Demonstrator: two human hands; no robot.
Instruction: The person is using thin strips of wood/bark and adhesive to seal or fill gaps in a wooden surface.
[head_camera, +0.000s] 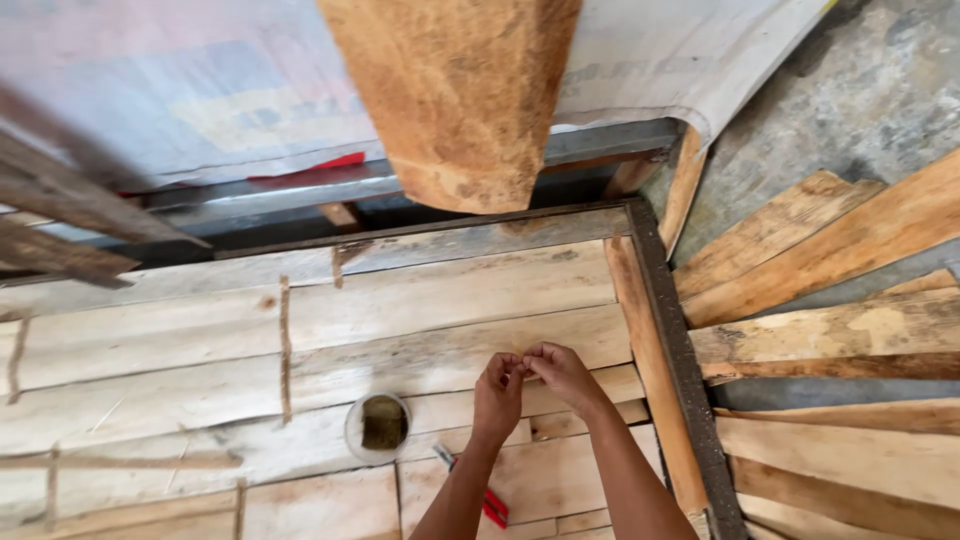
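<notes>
Wooden planks (420, 300) lie under both hands — the left hand (497, 393) and right hand (563, 372) meet fingertip to fingertip, pinching something too small to tell — near a round tin (378, 425) and red-handled pliers (485, 495).

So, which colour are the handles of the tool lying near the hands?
Red, on the tool; head view.

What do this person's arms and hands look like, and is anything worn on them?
Both forearms are bare as far as the picture shows: no sleeves reach into view. The left hand and right hand wear no gloves, and no watch, ring or bracelet can be made out. The arms are slim, entering from the bottom edge.
</notes>
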